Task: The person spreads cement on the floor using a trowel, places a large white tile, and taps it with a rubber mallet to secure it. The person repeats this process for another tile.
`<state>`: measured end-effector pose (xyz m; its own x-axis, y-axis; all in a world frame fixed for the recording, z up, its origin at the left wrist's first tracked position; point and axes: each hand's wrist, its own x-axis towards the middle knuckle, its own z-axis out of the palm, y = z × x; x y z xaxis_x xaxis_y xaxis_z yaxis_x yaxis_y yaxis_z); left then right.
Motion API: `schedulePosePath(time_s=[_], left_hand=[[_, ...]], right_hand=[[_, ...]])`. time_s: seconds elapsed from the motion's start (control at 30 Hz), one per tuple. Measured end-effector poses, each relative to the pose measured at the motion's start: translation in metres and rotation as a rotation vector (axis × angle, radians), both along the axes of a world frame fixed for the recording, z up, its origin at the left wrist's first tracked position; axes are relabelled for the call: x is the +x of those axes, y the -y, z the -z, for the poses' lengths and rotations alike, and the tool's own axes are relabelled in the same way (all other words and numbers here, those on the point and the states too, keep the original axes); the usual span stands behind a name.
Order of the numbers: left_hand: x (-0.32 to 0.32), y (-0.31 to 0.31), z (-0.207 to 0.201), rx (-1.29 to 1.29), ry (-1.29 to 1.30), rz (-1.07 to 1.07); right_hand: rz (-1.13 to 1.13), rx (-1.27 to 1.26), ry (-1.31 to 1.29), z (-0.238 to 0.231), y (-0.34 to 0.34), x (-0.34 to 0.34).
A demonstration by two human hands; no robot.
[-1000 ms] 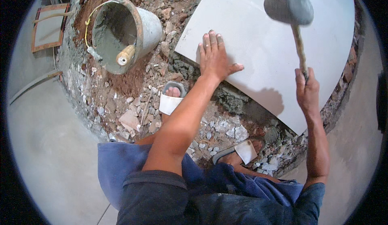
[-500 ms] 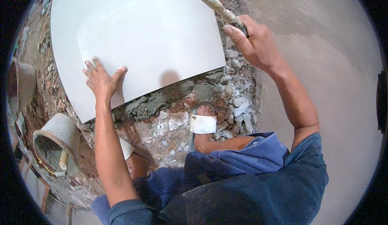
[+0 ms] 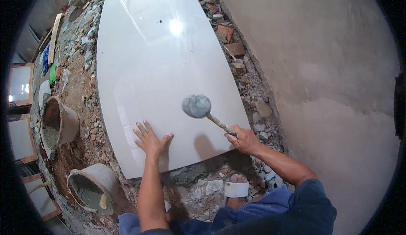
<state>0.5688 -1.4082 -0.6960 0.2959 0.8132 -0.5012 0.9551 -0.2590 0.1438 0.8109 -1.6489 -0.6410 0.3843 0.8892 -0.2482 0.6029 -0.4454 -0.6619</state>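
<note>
A large glossy white tile (image 3: 156, 74) lies on a bed of mortar and rubble before me. My left hand (image 3: 151, 143) rests flat on its near left part, thumb and fingers spread. Near the tile's right corner, my right hand (image 3: 245, 140) is closed round the end of a mallet's handle. The mallet (image 3: 196, 106) has a rounded grey head and a worn, mortar-stained handle. Its head is over the near middle of the tile; whether it touches the surface I cannot tell.
Two mortar-smeared buckets stand at left, an upper bucket (image 3: 69, 127) and a tilted lower bucket (image 3: 103, 179) with a wooden handle (image 3: 103, 201) in it. Broken brick (image 3: 235, 49) and rubble fill the strip beside the plastered wall (image 3: 334, 74). Wood-framed panels (image 3: 21, 135) are at far left.
The mallet has come down from a raised position, and its head is now nearer the tile. My left hand stays flat on the tile. The view has shifted to show more of the far side.
</note>
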Motion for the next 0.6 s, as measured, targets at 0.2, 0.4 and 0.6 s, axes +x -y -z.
schedulePosePath(time_s=[0.2, 0.4, 0.6], left_hand=[[0.026, -0.021, 0.002, 0.056, 0.014, -0.006], [0.061, -0.062, 0.003, 0.258, 0.054, 0.055], [0.062, -0.074, 0.005, 0.254, 0.035, 0.051]], right_hand=[[0.167, -0.103, -0.061, -0.007, -0.034, 0.017], [0.362, 0.217, -0.226, -0.020, -0.065, 0.032], [0.669, 0.069, -0.434, 0.026, -0.125, 0.022]])
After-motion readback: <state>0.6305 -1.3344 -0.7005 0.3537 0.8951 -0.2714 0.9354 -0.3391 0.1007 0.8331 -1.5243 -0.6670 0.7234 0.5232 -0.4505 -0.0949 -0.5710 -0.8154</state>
